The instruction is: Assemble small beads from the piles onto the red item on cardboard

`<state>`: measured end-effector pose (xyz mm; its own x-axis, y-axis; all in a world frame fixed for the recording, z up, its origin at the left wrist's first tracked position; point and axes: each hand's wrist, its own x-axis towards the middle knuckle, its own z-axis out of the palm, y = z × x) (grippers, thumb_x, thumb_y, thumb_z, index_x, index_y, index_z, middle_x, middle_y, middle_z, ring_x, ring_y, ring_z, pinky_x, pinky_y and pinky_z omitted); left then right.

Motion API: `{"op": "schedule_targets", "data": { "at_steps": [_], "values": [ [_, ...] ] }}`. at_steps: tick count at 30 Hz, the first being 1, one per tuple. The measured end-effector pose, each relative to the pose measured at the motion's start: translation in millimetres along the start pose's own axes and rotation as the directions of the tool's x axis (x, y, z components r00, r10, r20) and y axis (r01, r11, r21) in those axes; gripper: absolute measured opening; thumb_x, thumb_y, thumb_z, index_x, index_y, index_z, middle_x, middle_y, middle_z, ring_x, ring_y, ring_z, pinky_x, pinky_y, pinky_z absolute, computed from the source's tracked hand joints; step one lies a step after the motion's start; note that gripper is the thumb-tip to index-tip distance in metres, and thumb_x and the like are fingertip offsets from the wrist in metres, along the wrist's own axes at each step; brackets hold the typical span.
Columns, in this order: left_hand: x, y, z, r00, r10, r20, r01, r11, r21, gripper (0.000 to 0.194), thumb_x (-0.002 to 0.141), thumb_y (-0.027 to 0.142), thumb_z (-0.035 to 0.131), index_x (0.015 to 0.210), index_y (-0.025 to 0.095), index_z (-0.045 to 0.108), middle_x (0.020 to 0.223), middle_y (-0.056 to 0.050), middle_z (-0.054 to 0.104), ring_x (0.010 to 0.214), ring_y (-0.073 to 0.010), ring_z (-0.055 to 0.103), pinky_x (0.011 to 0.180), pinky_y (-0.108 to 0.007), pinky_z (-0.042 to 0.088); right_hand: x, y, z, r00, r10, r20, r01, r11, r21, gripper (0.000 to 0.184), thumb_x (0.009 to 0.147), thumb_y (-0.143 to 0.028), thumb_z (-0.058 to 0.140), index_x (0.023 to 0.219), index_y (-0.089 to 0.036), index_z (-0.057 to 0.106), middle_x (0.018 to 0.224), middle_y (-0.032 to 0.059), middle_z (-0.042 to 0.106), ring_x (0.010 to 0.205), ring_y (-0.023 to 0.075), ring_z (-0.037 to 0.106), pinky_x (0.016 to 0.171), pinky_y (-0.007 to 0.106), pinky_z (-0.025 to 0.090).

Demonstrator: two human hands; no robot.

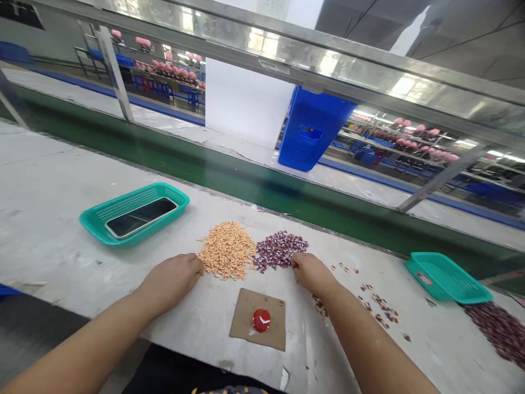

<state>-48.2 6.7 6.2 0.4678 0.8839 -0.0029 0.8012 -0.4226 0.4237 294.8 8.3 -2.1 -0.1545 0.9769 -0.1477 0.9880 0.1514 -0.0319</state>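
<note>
A heap of small light-orange pieces (227, 250) lies on the table, touching a smaller heap of dark purple pieces (279, 249) on its right. My left hand (176, 279) rests at the left edge of the orange heap, its fingers curled together. At the right edge of the purple heap is my right hand (312, 272), with thumb and fingers pinched. Whatever either hand holds is too small or hidden to see. Between my forearms, a brown cardboard square (273, 342) carries a round red object (261, 320) with a white mark on it.
Two-tone orange-and-purple pieces (381, 306) are scattered beside my right forearm. A green basket (96, 221) at left holds a phone-like dark flat object (141, 216). Another green basket (445, 273) stands at right by more dark purple pieces (498, 331). A green sunken strip (246, 189) runs behind, below a metal rail.
</note>
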Motion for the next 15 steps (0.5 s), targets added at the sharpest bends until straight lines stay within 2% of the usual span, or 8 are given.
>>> {"op": "schedule_targets", "data": {
  "at_steps": [3,5,9,11,13,15],
  "values": [
    [-2,2,-5.5,1.0,-0.006,0.007,0.006,1.0,-0.002,0.024,0.085,0.026,0.04,0.072,0.022,0.059,0.08,-0.006,0.063,0.078,-0.0253,0.06,0.068,-0.033,0.04,1,1,0,1.0,0.014,0.014,-0.014,0.999,0.029,0.023,0.091,-0.031,0.055,0.107,-0.015,0.059,0.109,0.0063,0.061,0.095,0.0195,0.061,0.082,0.04,0.051],
    [-4,3,-9.2,1.0,0.007,-0.002,-0.008,0.997,-0.077,0.021,0.085,0.029,0.04,0.074,0.022,0.057,0.083,-0.004,0.063,0.078,-0.0238,0.06,0.068,-0.031,0.042,1,1,0,1.0,0.026,0.006,-0.027,0.998,0.065,0.025,0.091,-0.031,0.055,0.111,-0.016,0.058,0.113,0.0071,0.06,0.097,0.0202,0.061,0.083,0.041,0.051],
    [-10,9,-7.1,1.0,-0.022,0.009,0.024,0.966,-0.259,0.017,0.084,0.033,0.042,0.073,0.023,0.052,0.074,-0.001,0.063,0.069,-0.0213,0.059,0.061,-0.028,0.044,-3,-4,-6,0.998,0.042,-0.043,-0.033,0.982,0.187,0.021,0.091,-0.029,0.056,0.105,-0.015,0.06,0.108,0.0065,0.062,0.094,0.0197,0.061,0.083,0.041,0.051],
    [-13,17,-0.9,1.0,-0.018,0.003,0.018,0.949,-0.316,0.015,0.083,0.033,0.045,0.073,0.023,0.051,0.071,0.0,0.061,0.067,-0.0205,0.058,0.06,-0.027,0.044,-11,-16,-13,0.995,0.033,-0.092,-0.006,0.961,0.276,0.011,0.089,-0.018,0.054,0.094,-0.013,0.063,0.098,0.007,0.065,0.094,0.0198,0.06,0.085,0.04,0.048],
    [-15,29,6.1,0.999,0.035,-0.014,-0.038,0.931,-0.362,0.015,0.083,0.032,0.047,0.073,0.023,0.052,0.072,0.0,0.061,0.067,-0.0198,0.058,0.061,-0.026,0.045,-25,-35,-23,0.988,0.017,-0.152,0.043,0.923,0.382,0.017,0.086,-0.006,0.05,0.087,-0.014,0.065,0.092,0.0075,0.067,0.095,0.019,0.058,0.088,0.037,0.045],
    [-16,44,11.1,0.993,0.12,-0.012,-0.115,0.908,-0.402,0.016,0.083,0.032,0.047,0.072,0.023,0.054,0.072,-0.001,0.063,0.067,-0.0191,0.059,0.062,-0.025,0.046,-43,-60,-29,0.981,-0.012,-0.193,0.107,0.863,0.494,0.022,0.083,-0.005,0.051,0.094,-0.018,0.065,0.096,0.0043,0.067,0.093,0.0147,0.059,0.086,0.029,0.045]
  ]
}}
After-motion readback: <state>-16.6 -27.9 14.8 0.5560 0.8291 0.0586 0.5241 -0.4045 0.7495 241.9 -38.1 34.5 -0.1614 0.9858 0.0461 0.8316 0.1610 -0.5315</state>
